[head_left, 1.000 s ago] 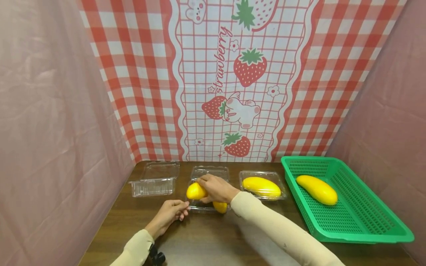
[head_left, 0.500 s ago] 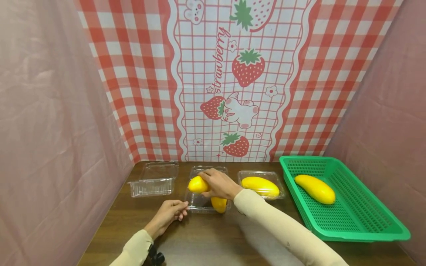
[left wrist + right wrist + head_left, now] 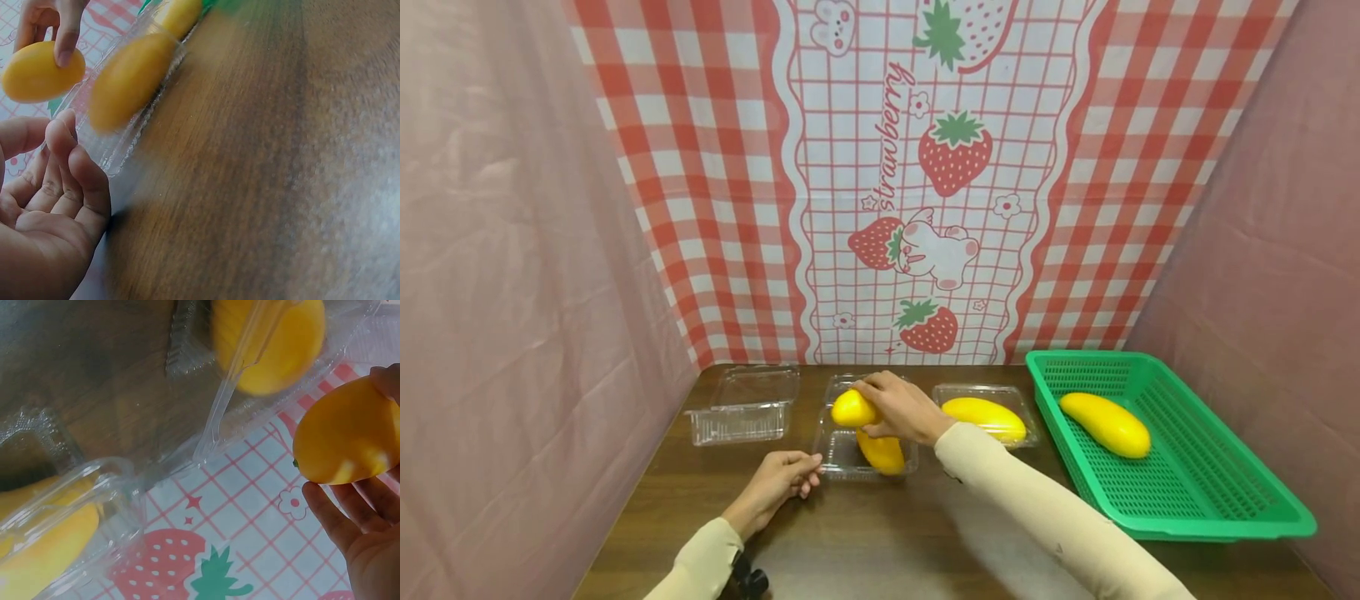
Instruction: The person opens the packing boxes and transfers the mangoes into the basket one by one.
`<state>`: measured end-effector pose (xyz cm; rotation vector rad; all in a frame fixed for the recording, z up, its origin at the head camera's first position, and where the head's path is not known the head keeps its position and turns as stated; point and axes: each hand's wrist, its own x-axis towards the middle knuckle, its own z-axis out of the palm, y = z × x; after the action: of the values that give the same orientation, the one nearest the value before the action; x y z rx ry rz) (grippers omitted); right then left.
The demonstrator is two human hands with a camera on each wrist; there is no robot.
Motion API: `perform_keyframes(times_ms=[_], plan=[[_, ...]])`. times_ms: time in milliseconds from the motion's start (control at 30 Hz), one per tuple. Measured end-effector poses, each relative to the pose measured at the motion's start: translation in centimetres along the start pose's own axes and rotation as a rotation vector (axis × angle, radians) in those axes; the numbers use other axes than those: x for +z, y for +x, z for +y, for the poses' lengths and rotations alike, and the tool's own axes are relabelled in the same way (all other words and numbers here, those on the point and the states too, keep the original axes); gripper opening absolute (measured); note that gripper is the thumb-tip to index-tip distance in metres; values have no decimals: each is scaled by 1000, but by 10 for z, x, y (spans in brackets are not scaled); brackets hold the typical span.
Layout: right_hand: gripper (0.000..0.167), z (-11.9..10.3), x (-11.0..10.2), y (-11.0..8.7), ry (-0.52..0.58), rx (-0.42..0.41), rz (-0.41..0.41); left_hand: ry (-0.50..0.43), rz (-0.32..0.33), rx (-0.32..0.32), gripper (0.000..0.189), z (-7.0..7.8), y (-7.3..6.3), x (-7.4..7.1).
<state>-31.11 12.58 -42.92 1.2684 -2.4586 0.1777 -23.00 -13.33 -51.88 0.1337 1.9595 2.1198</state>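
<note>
My right hand grips a yellow mango just above the back of the middle clear clamshell container. The right wrist view shows this mango resting against my curled fingers. A second mango lies inside that container, blurred in the left wrist view. My left hand sits on the table at the container's front left corner. Its curled fingertips pinch the plastic rim.
An open clamshell with nothing in it stands at the left. A third clamshell, right of the middle one, holds a mango. At the right, a green basket holds another mango. Pink cloth walls close both sides.
My right hand has lifted its mango up and slightly away from me. The mango in the container has shifted left. My left hand has stayed at the container's corner.
</note>
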Motion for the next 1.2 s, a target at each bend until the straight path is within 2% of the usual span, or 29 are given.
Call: perform_keyframes(times_ms=[567, 1200], plan=[[65, 19, -17, -14, 7, 54, 54, -3, 2, -7, 32, -2, 1, -1], [69, 41, -35, -42, -5, 130, 81, 4, -4, -15, 33, 1, 0, 0]])
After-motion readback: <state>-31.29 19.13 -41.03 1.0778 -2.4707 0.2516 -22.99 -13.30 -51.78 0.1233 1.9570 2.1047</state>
